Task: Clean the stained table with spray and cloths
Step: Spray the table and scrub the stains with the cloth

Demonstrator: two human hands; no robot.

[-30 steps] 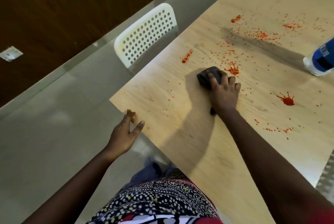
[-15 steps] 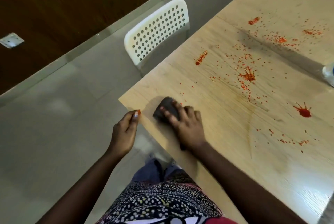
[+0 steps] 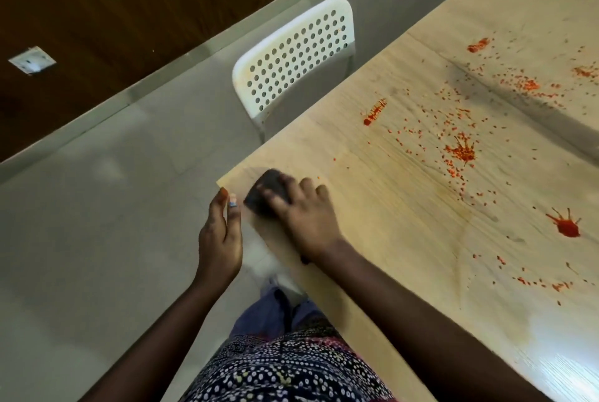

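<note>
A light wooden table (image 3: pixel 405 239) carries red splatters, the largest a star-shaped blot (image 3: pixel 565 228) at the right and a speckled patch (image 3: pixel 462 150) further back. My right hand (image 3: pixel 303 216) presses a dark cloth (image 3: pixel 264 194) flat on the table's near left corner. Just off that corner, my left hand (image 3: pixel 222 234) is held cupped at the table's edge, fingers together and empty as far as I can see. No spray bottle is in view.
A white perforated chair (image 3: pixel 291 58) is tucked against the table's left side. Grey tiled floor (image 3: pixel 97 239) lies to the left, with a dark wooden wall (image 3: pixel 97 12) behind it. A wet sheen shows on the table at the lower right.
My right hand has dragged the dark cloth from the middle splatter back to the near left corner. My left hand has stayed by that corner. The blue-and-white bottle has left the view.
</note>
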